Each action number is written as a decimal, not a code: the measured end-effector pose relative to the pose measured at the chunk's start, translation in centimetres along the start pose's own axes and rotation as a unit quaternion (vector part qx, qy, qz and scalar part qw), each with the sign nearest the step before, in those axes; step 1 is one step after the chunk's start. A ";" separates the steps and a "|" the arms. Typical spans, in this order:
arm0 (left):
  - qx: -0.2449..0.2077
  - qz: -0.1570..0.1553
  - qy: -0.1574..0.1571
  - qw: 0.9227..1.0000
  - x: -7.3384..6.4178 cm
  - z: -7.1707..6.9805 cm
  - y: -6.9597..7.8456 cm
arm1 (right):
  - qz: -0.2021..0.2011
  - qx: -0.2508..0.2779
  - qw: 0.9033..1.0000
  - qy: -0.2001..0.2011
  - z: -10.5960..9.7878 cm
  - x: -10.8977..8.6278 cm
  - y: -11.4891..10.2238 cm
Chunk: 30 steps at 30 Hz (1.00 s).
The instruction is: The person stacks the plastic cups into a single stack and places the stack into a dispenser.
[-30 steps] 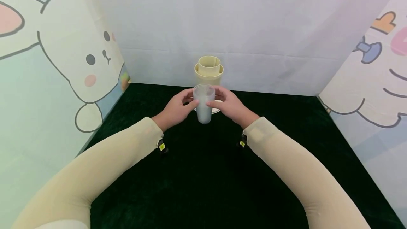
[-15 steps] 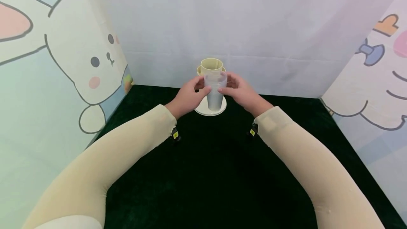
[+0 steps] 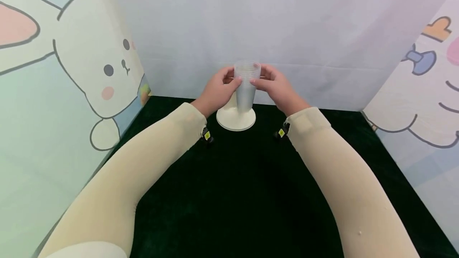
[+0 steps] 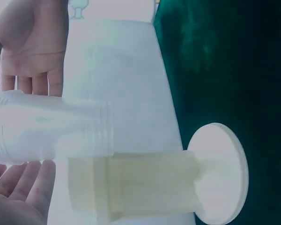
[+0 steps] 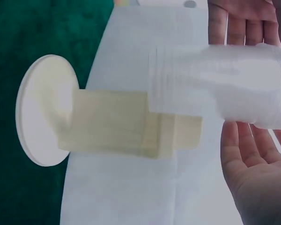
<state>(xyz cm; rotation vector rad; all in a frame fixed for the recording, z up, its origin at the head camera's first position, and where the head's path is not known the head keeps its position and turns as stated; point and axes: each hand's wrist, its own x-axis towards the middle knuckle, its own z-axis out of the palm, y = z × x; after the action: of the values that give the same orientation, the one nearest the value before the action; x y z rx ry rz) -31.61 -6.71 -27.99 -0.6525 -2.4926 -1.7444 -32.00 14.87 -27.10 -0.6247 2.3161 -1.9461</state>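
A nested stack of clear plastic cups (image 3: 246, 88) is held up between both hands at the far side of the table. My left hand (image 3: 217, 90) grips its left side, thumb nearest me, and my right hand (image 3: 281, 90) grips the right side the same way. Behind the stack stands a cream cup holder (image 4: 150, 183), a tube on a round white base (image 3: 229, 119). The head view hides most of the tube behind the cups and left hand. Both wrist views show the stack (image 5: 192, 79) level with the tube's top and reaching higher, overlapping its upper end.
A dark green cloth (image 3: 236, 194) covers the table. Close behind the holder rises a white curtain (image 3: 201, 19). Panels with cartoon animals (image 3: 93, 67) flank the table on the left and right.
Both hands have raised the cup stack and moved it away from me, from in front of the base to beside the holder's top. The tube's top is now covered in the head view.
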 end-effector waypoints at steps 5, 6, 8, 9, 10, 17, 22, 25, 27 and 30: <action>-0.004 0.005 0.028 1.000 1.0 -0.7 1.1 | -0.019 0.014 1.000 0.013 0.3 1.1 -1.2; -0.004 0.006 0.032 0.999 1.2 -0.9 1.3 | -0.018 0.013 1.000 0.014 0.3 1.3 -1.5; -0.005 0.009 0.036 0.999 1.6 -1.3 1.6 | -0.017 0.010 1.000 0.014 0.3 1.8 -2.0; -0.006 0.012 0.037 0.999 1.8 -1.6 1.8 | -0.016 0.010 1.000 0.014 0.3 2.0 -2.3; -0.007 0.015 0.036 0.999 2.0 -1.8 1.9 | -0.015 0.010 1.000 0.014 0.3 2.2 -2.5; -0.021 0.009 0.030 0.999 3.1 -2.6 3.2 | -0.019 0.013 0.999 0.025 0.1 3.1 -3.6; -0.028 -0.011 0.038 0.999 4.0 -3.1 3.4 | -0.024 0.003 0.999 0.023 0.1 4.1 -3.8; -0.035 -0.021 0.046 0.998 4.4 -3.3 3.5 | -0.026 -0.001 0.999 0.022 0.1 5.0 -4.0; -0.040 -0.023 0.049 0.998 4.7 -3.4 3.8 | -0.024 0.003 0.999 0.030 0.0 5.3 -4.2; -0.041 -0.018 0.048 0.998 5.2 -3.3 4.3 | -0.022 0.005 0.999 0.050 -0.2 5.7 -4.7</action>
<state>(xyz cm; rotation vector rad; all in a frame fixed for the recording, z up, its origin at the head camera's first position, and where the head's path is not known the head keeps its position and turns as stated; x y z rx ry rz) -35.50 -6.85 -21.61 -0.5176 -2.3954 -1.8536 -35.99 12.57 -21.35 -0.5968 2.3676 -2.0517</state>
